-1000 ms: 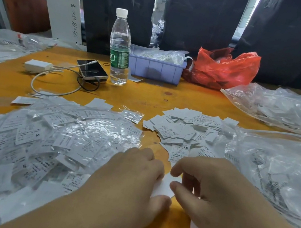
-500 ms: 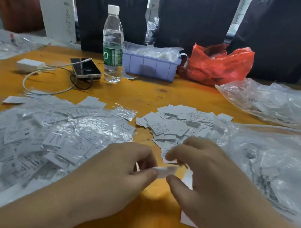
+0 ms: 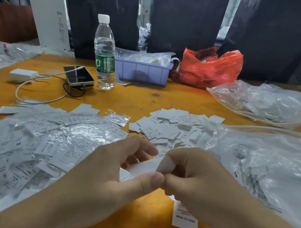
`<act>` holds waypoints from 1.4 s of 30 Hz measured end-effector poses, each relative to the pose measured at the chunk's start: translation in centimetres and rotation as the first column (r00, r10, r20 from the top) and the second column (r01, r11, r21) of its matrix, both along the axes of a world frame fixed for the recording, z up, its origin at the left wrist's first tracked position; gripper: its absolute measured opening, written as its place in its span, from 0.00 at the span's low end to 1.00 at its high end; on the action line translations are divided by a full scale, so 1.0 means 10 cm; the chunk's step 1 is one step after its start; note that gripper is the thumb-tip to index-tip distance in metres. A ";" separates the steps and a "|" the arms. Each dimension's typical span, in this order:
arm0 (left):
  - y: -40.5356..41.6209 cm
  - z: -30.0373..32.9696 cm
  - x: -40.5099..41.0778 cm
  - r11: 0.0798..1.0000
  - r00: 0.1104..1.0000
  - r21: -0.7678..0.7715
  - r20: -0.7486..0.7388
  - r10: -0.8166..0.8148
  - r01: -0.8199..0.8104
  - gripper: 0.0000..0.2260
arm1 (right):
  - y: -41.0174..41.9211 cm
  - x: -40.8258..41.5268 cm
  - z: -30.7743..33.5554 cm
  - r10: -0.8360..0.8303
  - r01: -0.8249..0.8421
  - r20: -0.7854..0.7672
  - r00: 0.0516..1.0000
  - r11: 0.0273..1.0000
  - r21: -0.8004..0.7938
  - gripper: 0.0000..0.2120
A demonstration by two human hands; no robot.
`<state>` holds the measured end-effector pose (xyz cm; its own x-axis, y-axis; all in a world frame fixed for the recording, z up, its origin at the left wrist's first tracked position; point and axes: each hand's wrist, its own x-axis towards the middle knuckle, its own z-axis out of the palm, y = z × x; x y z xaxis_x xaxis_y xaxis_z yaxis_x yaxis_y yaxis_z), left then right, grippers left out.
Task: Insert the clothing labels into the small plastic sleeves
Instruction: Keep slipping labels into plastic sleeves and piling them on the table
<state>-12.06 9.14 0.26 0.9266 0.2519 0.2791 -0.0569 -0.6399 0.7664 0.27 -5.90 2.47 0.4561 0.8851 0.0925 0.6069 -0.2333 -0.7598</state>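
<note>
Label [image 3: 147,166] pinched between left hand [image 3: 101,179] and right hand [image 3: 199,184] above orange table [image 3: 168,101], beside heaps of sleeved labels [image 3: 35,144].

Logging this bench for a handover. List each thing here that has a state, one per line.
Left hand: pinching the label.
Right hand: pinching the label's other end.
Label: held above the table between both hands.
Water bottle: upright, capped.
Phone: flat, cable plugged in.
Red bag: open at top.
Purple bin: filled with plastic.
Bare labels: loose heap.
</note>
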 end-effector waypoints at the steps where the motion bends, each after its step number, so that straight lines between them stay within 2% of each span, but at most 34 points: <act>1: -0.01 0.01 0.00 0.999 1.000 0.047 0.017 -0.012 0.011 0.20 | 0.00 0.01 0.00 0.002 -0.002 -0.019 1.000 1.000 -0.006 0.08; 5: -0.03 0.03 0.01 0.994 0.992 0.094 0.117 0.037 -0.048 0.10 | 0.00 0.04 -0.01 0.004 -0.005 -0.014 1.000 0.996 -0.092 0.12; 9: -0.01 0.00 0.02 0.989 0.986 0.101 0.133 0.097 -0.111 0.10 | -0.05 0.03 0.02 -0.058 0.082 0.193 0.980 0.989 -0.121 0.11; 12: -0.03 -0.01 0.03 0.986 0.989 0.111 0.099 0.112 -0.123 0.05 | -0.07 0.04 0.06 -0.103 0.147 0.338 0.936 0.983 -0.106 0.09; 14: -0.03 -0.02 0.03 0.986 0.991 0.118 0.075 0.113 -0.122 0.03 | -0.07 0.03 0.07 -0.087 0.137 0.365 0.927 0.984 -0.115 0.08; 17: -0.07 -0.01 0.02 0.987 0.996 0.135 0.033 0.085 -0.089 0.04 | -0.08 0.01 0.08 -0.068 0.117 0.390 0.918 0.988 -0.103 0.07; 21: -0.20 0.00 0.04 0.963 0.994 0.252 0.073 0.078 -0.094 0.03 | -0.20 0.02 0.16 -0.140 0.160 0.388 0.911 0.987 -0.020 0.08; 23: -0.29 0.02 0.08 0.951 0.995 0.296 0.075 0.067 -0.087 0.04 | -0.29 0.03 0.19 -0.182 0.194 0.438 0.880 0.981 0.018 0.07; 26: -0.43 0.06 0.15 0.964 0.997 0.260 0.047 0.053 -0.063 0.03 | -0.48 0.09 0.20 -0.250 0.263 0.533 0.809 0.963 0.052 0.04; 28: -0.52 0.08 0.20 0.973 0.997 0.223 0.049 0.052 -0.062 0.05 | -0.66 0.18 0.18 -0.306 0.344 0.549 0.778 0.938 0.035 0.05; 31: -0.66 0.12 0.30 0.985 0.999 0.169 0.026 0.027 -0.031 0.09 | -0.95 0.28 0.11 -0.409 0.530 0.579 0.705 0.847 -0.046 0.07; 34: -0.78 0.19 0.43 0.999 1.000 0.044 -0.011 -0.009 0.010 0.08 | -1.18 0.32 -0.01 -0.426 0.650 0.655 0.624 0.748 -0.133 0.07; 38: -0.94 0.23 0.66 0.975 0.988 -0.196 -0.090 -0.129 0.109 0.09 | -1.34 0.27 -0.13 -0.394 0.685 0.663 0.636 0.685 -0.250 0.03; 42: -1.12 0.19 0.79 0.968 0.987 -0.214 -0.058 -0.150 0.135 0.08 | -1.35 0.22 -0.17 -0.402 0.714 0.674 0.620 0.646 -0.270 0.08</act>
<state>-4.20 -2.11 2.13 0.9731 0.1611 0.1645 -0.0747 -0.4551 0.8873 2.48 -19.45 0.72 0.8839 0.4487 0.1319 0.4580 -0.8875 -0.0501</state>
